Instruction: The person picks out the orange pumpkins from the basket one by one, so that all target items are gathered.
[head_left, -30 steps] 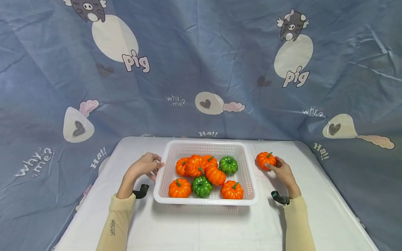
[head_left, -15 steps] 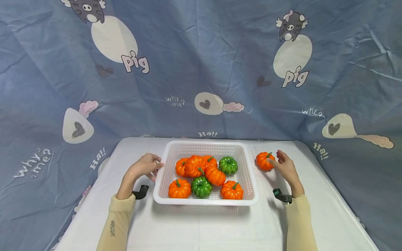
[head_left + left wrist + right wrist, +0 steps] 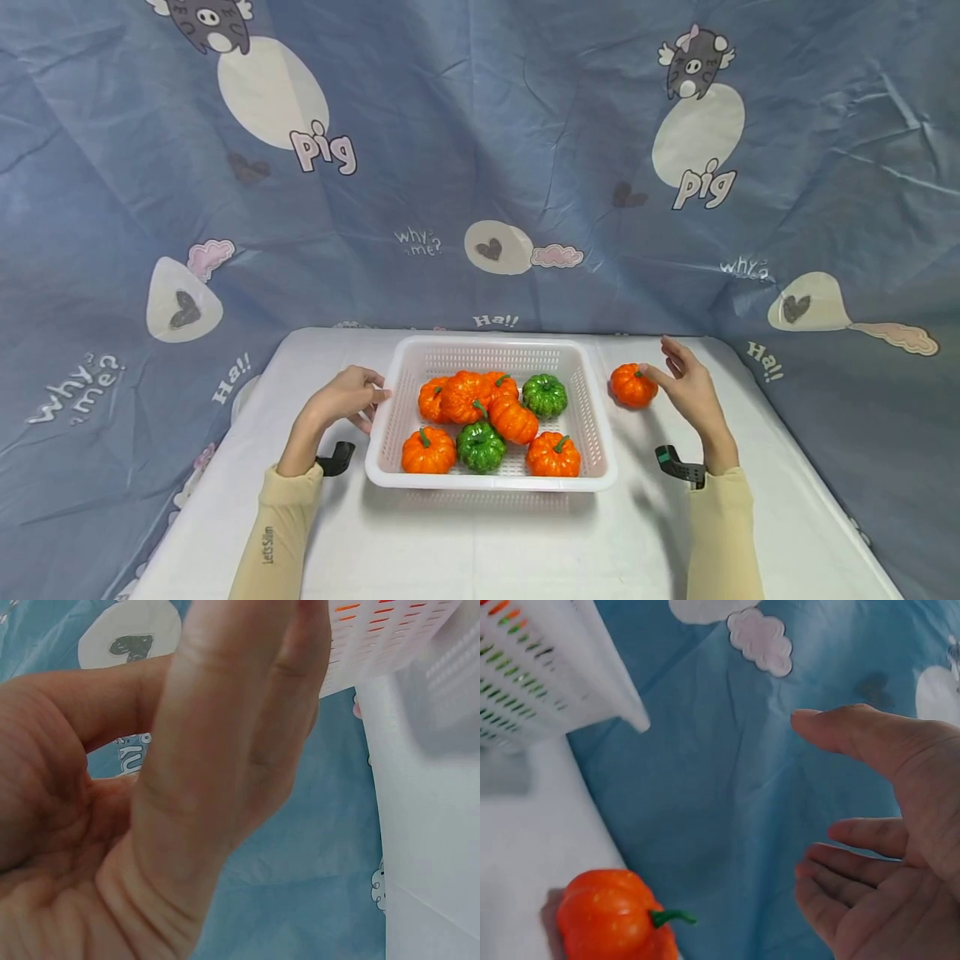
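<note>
1. Right hand backed off the pumpkin, fingers wide and empty.
2. Pumpkin's just right of the basket, leftward of those nearer fingers.
3. Left hand: at the basket's left rim, can't tell if gripping.

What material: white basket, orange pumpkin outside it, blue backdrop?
White basket: likely plastic, smooth satin finish, judging by the regular slots and rounded rim.
Orange pumpkin: probably lacquered foam or plastic, glossy; sharp highlights show, but the core doesn't.
Blue backdrop: thin printed fabric or plastic sheet, slight sheen; creases fit either.
</note>
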The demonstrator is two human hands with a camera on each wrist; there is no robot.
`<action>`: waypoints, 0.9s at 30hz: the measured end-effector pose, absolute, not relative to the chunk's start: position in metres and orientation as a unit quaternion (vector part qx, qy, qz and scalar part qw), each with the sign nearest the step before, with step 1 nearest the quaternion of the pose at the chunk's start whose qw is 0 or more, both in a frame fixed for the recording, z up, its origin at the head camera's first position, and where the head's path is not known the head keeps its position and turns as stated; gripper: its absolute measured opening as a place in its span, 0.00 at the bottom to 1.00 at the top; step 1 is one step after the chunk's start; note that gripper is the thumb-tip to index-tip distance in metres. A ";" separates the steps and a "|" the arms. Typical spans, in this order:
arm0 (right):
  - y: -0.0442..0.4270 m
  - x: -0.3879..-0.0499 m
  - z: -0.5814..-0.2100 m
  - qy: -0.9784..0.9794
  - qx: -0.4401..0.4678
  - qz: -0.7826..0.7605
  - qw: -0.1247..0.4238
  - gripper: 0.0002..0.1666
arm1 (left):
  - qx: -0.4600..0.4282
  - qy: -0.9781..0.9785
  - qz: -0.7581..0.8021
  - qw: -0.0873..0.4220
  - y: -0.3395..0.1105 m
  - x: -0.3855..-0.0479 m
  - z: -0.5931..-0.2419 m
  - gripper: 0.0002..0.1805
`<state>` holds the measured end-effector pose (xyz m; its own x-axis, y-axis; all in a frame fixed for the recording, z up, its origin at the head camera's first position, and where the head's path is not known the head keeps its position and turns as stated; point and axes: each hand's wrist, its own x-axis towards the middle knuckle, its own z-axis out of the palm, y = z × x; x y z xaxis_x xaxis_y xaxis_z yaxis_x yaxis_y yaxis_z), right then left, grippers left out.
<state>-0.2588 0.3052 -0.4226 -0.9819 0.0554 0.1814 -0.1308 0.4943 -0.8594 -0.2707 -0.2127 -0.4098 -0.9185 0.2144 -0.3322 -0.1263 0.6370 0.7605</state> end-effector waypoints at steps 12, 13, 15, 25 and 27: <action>0.280 -0.254 -0.409 -0.867 0.073 0.484 0.097 0.47 | 0.023 0.884 0.421 0.199 -0.213 -0.271 -0.411 0.26; 0.277 -0.254 -0.408 -0.868 0.077 0.481 0.097 0.48 | 0.023 0.884 0.422 0.199 -0.213 -0.271 -0.411 0.26; 0.270 -0.253 -0.405 -0.871 0.088 0.474 0.098 0.48 | 0.023 0.883 0.424 0.200 -0.213 -0.272 -0.410 0.26; 0.238 -0.248 -0.403 -0.876 0.127 0.458 0.086 0.46 | 0.022 0.883 0.424 0.199 -0.212 -0.272 -0.412 0.25; 0.230 -0.248 -0.404 -0.878 0.140 0.451 0.076 0.45 | 0.021 0.883 0.424 0.199 -0.212 -0.272 -0.412 0.25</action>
<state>-0.2480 0.2298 -0.4038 -0.9491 -0.1781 0.2596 -0.3148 0.5538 -0.7709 -0.2717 -0.2122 -0.4116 -0.9196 0.2070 -0.3340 -0.1311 0.6395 0.7575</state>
